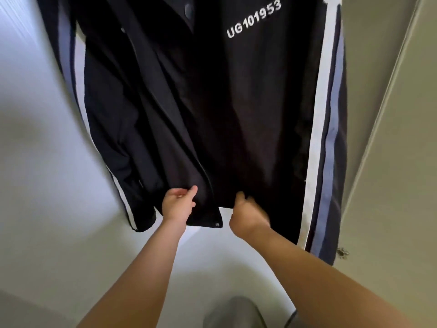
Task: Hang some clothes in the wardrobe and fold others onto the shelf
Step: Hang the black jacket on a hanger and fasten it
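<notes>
White wall, beige door; left hand, right hand pinch jacket hem.

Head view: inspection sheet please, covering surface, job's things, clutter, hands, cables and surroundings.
Surface: white panel behind and below the black jacket.
Job's things: black jacket printed UG101953, striped sleeves, hanging from above the frame, front open.
Clutter: blurred grey shape at the bottom edge, cannot tell what it is.
Hands: left hand pinches one front edge near the hem; right hand grips the other.
Cables: nothing seen.
Surroundings: beige door on the right.
</notes>
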A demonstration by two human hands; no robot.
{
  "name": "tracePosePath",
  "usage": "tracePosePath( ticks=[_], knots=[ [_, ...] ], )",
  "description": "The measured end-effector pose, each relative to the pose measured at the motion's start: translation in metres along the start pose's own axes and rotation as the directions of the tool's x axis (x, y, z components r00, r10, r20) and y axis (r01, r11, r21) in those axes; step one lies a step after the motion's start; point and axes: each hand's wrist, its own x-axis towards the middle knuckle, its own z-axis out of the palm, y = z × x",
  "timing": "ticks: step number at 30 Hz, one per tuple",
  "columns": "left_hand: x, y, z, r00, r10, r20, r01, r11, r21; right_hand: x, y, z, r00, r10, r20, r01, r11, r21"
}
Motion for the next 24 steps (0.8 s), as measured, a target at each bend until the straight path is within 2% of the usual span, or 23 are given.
tracePosePath(
  ticks=[4,8,10,13,16,20,24],
  knots=[
    [0.01,-0.037,0.007,0.966,-0.222,0.134,0.217,0.975,0.054,0.012,0.017,0.037,0.969,0.118,-0.215,-0.118,0.993,0.014],
    [0.013,-0.049,0.015,0.819,-0.488,0.301,0.492,0.868,0.067,0.027,0.018,0.052,0.909,0.22,-0.355,-0.217,0.975,0.049],
    [0.02,-0.057,0.024,0.765,-0.551,0.334,0.6,0.798,-0.056,0.043,0.016,0.057,0.864,0.269,-0.426,-0.252,0.963,0.096],
    [0.038,-0.075,0.038,0.761,-0.545,0.353,0.641,0.718,-0.272,0.066,0.021,0.061,0.815,0.362,-0.453,-0.302,0.932,0.203],
    [0.055,-0.087,0.048,0.776,-0.489,0.399,0.623,0.692,-0.365,0.081,0.034,0.061,0.788,0.439,-0.432,-0.371,0.898,0.235],
    [0.059,-0.09,0.056,0.737,-0.509,0.444,0.667,0.654,-0.357,0.093,0.043,0.058,0.734,0.506,-0.454,-0.409,0.862,0.299],
    [0.059,-0.094,0.066,0.673,-0.542,0.504,0.725,0.618,-0.303,0.11,0.04,0.051,0.637,0.579,-0.51,-0.415,0.814,0.407]
  ],
)
